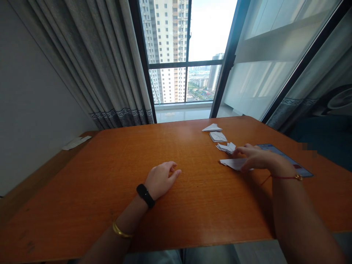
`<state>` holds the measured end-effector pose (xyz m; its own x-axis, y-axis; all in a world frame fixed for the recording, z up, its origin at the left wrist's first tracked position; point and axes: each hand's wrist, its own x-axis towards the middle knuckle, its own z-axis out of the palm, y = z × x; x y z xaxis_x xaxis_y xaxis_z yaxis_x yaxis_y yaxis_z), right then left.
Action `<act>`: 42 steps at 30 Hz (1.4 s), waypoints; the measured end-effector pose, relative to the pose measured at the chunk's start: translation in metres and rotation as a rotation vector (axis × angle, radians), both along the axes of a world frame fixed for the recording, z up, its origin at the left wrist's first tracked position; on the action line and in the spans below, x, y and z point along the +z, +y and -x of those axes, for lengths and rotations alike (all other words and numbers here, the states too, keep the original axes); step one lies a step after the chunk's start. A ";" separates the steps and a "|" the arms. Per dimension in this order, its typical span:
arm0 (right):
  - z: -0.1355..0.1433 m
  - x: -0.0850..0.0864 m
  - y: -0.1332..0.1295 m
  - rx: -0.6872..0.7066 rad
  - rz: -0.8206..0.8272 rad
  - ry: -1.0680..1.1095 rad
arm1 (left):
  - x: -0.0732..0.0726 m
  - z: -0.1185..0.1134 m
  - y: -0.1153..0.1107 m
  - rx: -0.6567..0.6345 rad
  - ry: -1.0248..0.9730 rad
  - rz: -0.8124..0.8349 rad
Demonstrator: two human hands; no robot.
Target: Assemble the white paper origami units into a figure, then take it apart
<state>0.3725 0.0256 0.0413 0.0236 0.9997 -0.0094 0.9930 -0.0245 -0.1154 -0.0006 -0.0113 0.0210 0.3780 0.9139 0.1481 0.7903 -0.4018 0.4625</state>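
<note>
My right hand [257, 158] reaches over a white folded paper plane [232, 163] at the right of the table. Its thumb is at the paper's near edge, while the index finger stays apart from it, close to a folded paper piece [227, 147] with raised flaps. Farther back lie a flat folded paper square [218, 137] and a pointed paper plane [212, 127]. My left hand [161, 179] rests near the table's middle, holding nothing, fingers loosely curved with the thumb apart. That wrist wears a black band and a gold bangle.
The brown wooden table [123, 157] spans the view. A flat tablet-like device [286, 159] lies beside and behind my right hand. White paper strips [76, 142] are on a ledge at the far left. Grey curtains [110, 62] and a window stand beyond the table.
</note>
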 end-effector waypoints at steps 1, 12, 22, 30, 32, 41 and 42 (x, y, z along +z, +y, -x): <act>0.009 0.007 -0.003 0.030 0.005 0.046 | 0.000 0.000 0.000 -0.001 -0.003 0.001; 0.180 -0.034 -0.031 0.466 0.320 1.468 | 0.001 -0.002 -0.004 -0.112 -0.250 -0.037; 0.183 -0.047 -0.029 0.435 0.405 1.511 | -0.004 -0.016 -0.005 -0.146 -0.549 0.390; 0.187 -0.045 -0.032 0.443 0.415 1.470 | -0.013 -0.008 -0.003 -0.161 -0.436 0.276; 0.185 -0.045 -0.031 0.458 0.432 1.467 | -0.014 -0.007 -0.004 -0.197 -0.445 0.312; 0.186 -0.047 -0.029 0.479 0.472 1.480 | -0.018 -0.006 -0.001 -0.216 -0.503 0.406; 0.186 -0.047 -0.029 0.479 0.468 1.479 | -0.019 -0.006 0.000 -0.219 -0.496 0.404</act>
<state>0.1868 -0.0036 -0.0060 -0.5774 0.8159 -0.0288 -0.0460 -0.0677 -0.9966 0.0052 -0.0118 0.0023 0.5363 0.8439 0.0150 0.3656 -0.2483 0.8970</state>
